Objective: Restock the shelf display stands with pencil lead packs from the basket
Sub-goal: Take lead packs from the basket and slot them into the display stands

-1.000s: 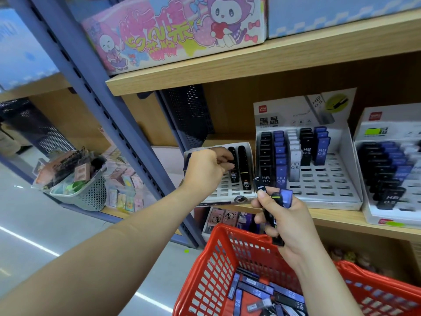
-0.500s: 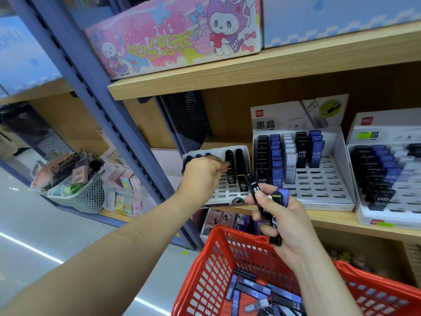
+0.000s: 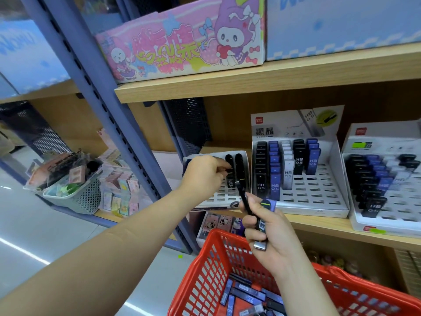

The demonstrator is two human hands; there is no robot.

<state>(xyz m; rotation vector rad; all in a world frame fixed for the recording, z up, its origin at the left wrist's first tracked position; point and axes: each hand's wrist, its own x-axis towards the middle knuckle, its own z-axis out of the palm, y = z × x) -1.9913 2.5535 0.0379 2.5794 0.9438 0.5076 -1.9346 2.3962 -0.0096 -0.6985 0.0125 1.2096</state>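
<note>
My left hand reaches into the leftmost white display stand on the wooden shelf, its fingers pinching a black lead pack at a slot there. My right hand hovers above the red basket and grips a small bunch of black and blue lead packs, one black pack sticking up toward the stand. More packs lie loose in the basket's bottom. A middle stand holds rows of black, blue and white packs with several free slots.
A third stand with packs sits at the right. A blue metal upright runs just left of the stands. A grey basket of small goods stands on the left shelf. Boxes fill the shelf above.
My left hand has slid slightly down the left stand with its pack. My right hand has stayed in place above the basket with its bunch of packs.
</note>
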